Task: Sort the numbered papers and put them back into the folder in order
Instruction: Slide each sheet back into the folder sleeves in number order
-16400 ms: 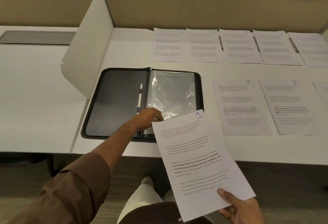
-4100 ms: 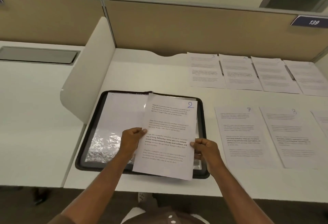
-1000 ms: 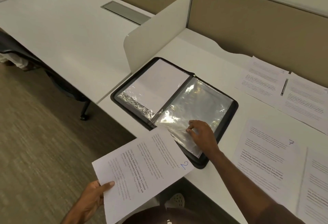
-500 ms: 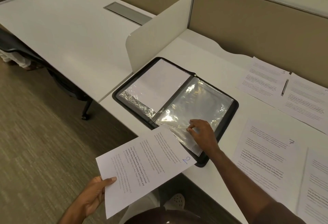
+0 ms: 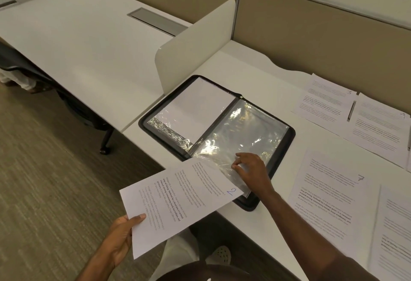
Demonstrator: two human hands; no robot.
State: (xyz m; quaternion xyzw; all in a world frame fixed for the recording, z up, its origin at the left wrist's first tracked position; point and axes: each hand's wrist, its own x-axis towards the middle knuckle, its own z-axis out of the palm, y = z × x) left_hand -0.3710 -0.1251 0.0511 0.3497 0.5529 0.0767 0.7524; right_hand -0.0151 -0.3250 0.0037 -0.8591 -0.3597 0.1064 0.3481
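Observation:
A black zip folder (image 5: 287, 138) lies open on the white desk. Its left sleeve holds a white sheet (image 5: 198, 105). The right clear plastic sleeve (image 5: 251, 129) is shiny and crinkled. My right hand (image 5: 250, 171) pinches that sleeve's near edge between thumb and fingers. My left hand (image 5: 121, 238) holds the paper numbered 2 (image 5: 178, 202) by its bottom corner, out over the floor, with its top corner lying over the folder's near edge. Papers 3 (image 5: 324, 100), 4 (image 5: 378, 129) and 7 (image 5: 331, 194) lie on the desk to the right.
A white divider panel (image 5: 195, 44) stands just behind the folder's left side. A neighbouring desk (image 5: 77, 36) with a grey cable hatch (image 5: 155, 21) lies to the left. Tan partition walls (image 5: 311, 31) run along the back. Another sheet (image 5: 393, 236) lies at the far right edge.
Compared with half a second ago, my left hand has brought paper 2 slightly closer to the folder. My right hand stays on the sleeve's edge, still pinching it.

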